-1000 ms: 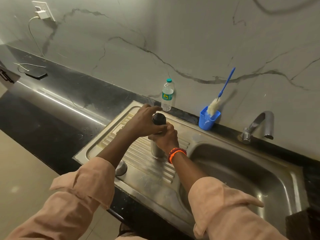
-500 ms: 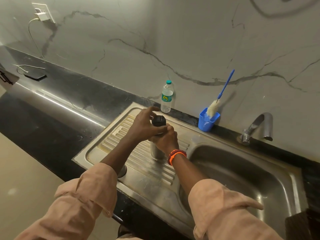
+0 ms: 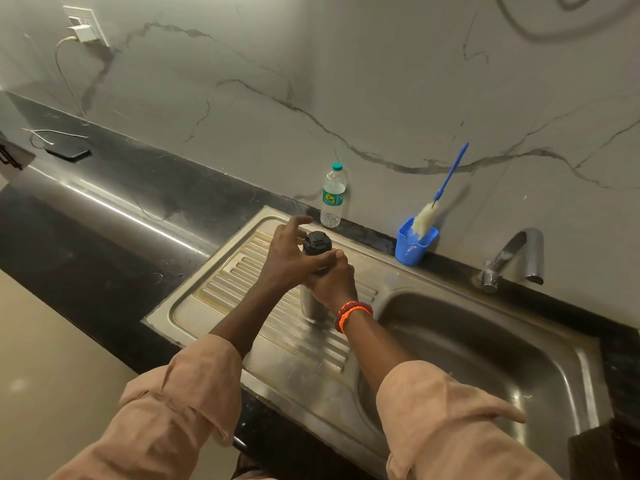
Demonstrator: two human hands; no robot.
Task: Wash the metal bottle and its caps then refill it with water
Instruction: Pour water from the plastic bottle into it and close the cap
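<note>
Head view: metal bottle upright on ribbed drainboard, mostly hidden behind both hands. Right hand wrapped round the body; left hand pinching just below black cap, index finger lifted clear. Lower cap details impossible to make out. Plastic water bottle, blue cup with brush, tap beyond; sink basin cut off by sleeves.

— Is any lettering showing?
— Only a green label with a yellow mark on the plastic water bottle against the wall — its wording is staying unreadable.
</note>
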